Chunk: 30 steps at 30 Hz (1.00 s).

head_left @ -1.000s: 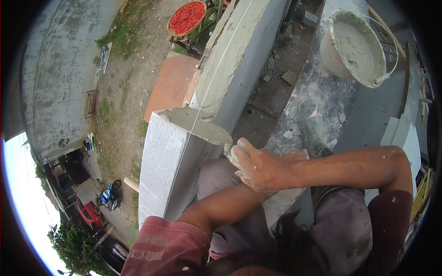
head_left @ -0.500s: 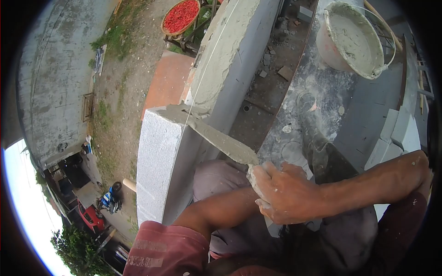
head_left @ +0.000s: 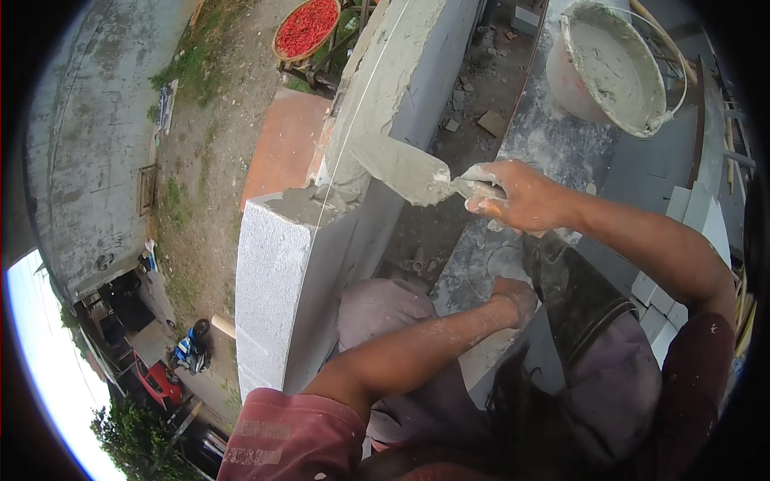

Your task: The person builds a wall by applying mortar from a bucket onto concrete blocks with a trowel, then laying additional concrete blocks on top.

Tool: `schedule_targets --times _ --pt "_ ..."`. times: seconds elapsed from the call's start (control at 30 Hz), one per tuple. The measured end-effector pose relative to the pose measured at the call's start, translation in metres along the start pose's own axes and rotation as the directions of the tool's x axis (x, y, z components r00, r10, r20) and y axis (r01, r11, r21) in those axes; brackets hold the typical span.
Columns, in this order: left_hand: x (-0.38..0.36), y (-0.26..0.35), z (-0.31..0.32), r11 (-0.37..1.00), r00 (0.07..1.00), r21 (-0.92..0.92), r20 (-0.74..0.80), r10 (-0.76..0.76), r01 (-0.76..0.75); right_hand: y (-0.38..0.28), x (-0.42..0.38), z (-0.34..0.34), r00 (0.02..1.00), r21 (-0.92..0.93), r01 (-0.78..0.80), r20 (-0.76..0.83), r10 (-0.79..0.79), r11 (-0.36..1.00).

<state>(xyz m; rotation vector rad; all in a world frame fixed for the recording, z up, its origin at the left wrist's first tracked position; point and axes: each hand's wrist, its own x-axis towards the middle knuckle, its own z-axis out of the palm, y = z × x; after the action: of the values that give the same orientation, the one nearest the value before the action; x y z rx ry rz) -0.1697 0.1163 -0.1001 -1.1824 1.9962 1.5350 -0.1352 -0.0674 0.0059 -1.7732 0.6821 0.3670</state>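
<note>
My right hand (head_left: 521, 195) is closed round the handle of a trowel (head_left: 407, 170). The trowel's blade is coated in grey mortar, and its tip touches or hangs just over the mortar layer (head_left: 393, 88) on top of the wall. Lower down, near my knees, is my left hand (head_left: 515, 302); its fingers are mostly hidden and what it holds, if anything, cannot be made out. A white block (head_left: 273, 280) forms the near end of the wall, with mortar at its top edge. A thin white string (head_left: 346, 143) runs along the wall.
A bucket (head_left: 613, 72) of wet mortar stands on the dusty plank (head_left: 565, 152) at the upper right. White blocks (head_left: 682, 212) lie at the right. Below on the left are a basket of red chillies (head_left: 306, 29), a blue motorcycle (head_left: 189, 349) and a red vehicle (head_left: 159, 381).
My right hand has moved up with the trowel, whose blade now lies further along the wall and shows its broad face. My hands, close together before, are now apart.
</note>
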Motion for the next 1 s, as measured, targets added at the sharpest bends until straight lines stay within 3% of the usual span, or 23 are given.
schedule_targets --times 0.07,0.13,0.27,0.4,0.53,0.6,0.63,0.73,0.77,1.0 --pt "0.0 -0.004 -0.004 1.0 1.0 -0.014 -0.025 0.017 -0.017 -0.005 0.012 -0.007 0.999 0.095 -0.017 0.053 0.012 0.995" --pt "-0.002 -0.004 -0.011 0.999 0.998 -0.028 -0.056 0.034 -0.035 0.001 0.033 -0.01 0.978 0.359 -0.075 0.209 -0.002 0.93" --pt "0.002 0.0 -0.017 0.999 1.0 0.043 -0.021 0.014 -0.013 0.009 0.079 -0.007 0.896 0.499 -0.243 0.444 -0.005 0.831" --pt "0.004 -0.005 -0.02 0.998 0.999 0.057 0.022 0.03 -0.031 -0.002 0.077 0.004 0.843 0.534 -0.28 0.535 -0.062 0.798" --pt "-0.003 -0.005 -0.03 0.999 1.0 0.037 0.003 0.027 -0.027 -0.024 0.035 0.0 0.845 0.498 -0.185 0.52 -0.122 0.847" --pt "-0.002 -0.005 -0.035 0.998 0.998 0.06 0.054 0.03 -0.033 -0.025 0.022 0.009 0.894 0.336 -0.015 0.427 -0.138 0.942" --pt "0.009 -0.006 -0.024 0.998 0.998 0.062 0.056 0.029 -0.033 -0.026 0.016 0.01 0.897 0.27 -0.052 0.437 -0.074 0.961" --pt "0.023 -0.007 -0.006 0.978 0.991 0.166 0.004 0.131 -0.13 -0.021 0.003 0.009 0.908 0.232 0.053 0.393 -0.144 0.971" --pt "0.023 -0.006 -0.006 0.986 0.995 0.14 0.0 0.097 -0.096 -0.021 -0.007 0.002 0.911 0.17 -0.052 0.412 -0.023 0.984" --pt "0.004 -0.006 -0.032 0.998 0.998 0.045 0.043 0.047 -0.049 -0.01 0.004 -0.037 0.883 0.063 -0.1 0.466 0.059 0.993"
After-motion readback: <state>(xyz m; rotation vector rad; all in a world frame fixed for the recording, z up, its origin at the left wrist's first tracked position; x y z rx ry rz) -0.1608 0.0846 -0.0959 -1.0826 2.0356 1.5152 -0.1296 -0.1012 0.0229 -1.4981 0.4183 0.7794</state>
